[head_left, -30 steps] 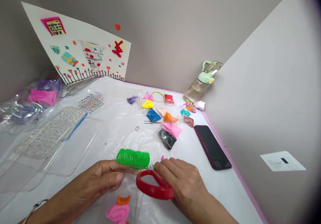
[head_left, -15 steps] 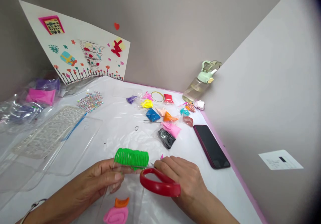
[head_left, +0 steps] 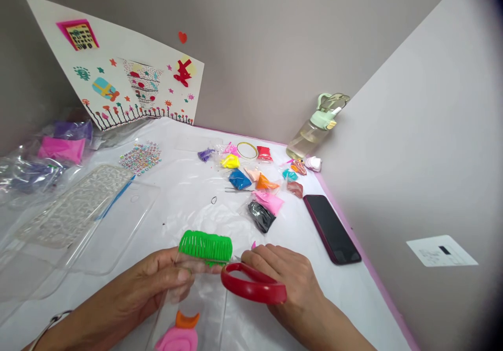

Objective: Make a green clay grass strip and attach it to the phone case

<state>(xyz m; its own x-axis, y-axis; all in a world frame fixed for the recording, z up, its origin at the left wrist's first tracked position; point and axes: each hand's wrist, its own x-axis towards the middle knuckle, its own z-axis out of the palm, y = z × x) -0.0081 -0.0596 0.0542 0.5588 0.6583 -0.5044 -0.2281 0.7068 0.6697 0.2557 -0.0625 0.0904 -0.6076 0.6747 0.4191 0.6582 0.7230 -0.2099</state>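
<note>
My left hand (head_left: pixel 165 275) is closed on a clear plastic case (head_left: pixel 212 301), thumb on top and fingers seen through it. Strips of green clay (head_left: pixel 205 245) lie side by side across the case's far end. Nearer to me, an orange clay piece (head_left: pixel 187 320) and a pink clay piece (head_left: pixel 178 339) sit on the same case. My right hand (head_left: pixel 281 270) is wrapped round red-handled scissors (head_left: pixel 255 285). The scissors' tip is beside the green clay's right edge; whether it touches cannot be made out.
Bagged clay in several colours, such as a black packet (head_left: pixel 261 216), lies beyond my hands. A phone (head_left: pixel 332 229) is at the right, a bottle (head_left: pixel 310 133) behind. Clear cases (head_left: pixel 123 225), loose gems (head_left: pixel 140 157) and plastic bags (head_left: pixel 61 149) are at the left.
The scissors' red handles have shifted slightly right. The near end of the case, with the pink and orange pieces, sits a little more to the left.
</note>
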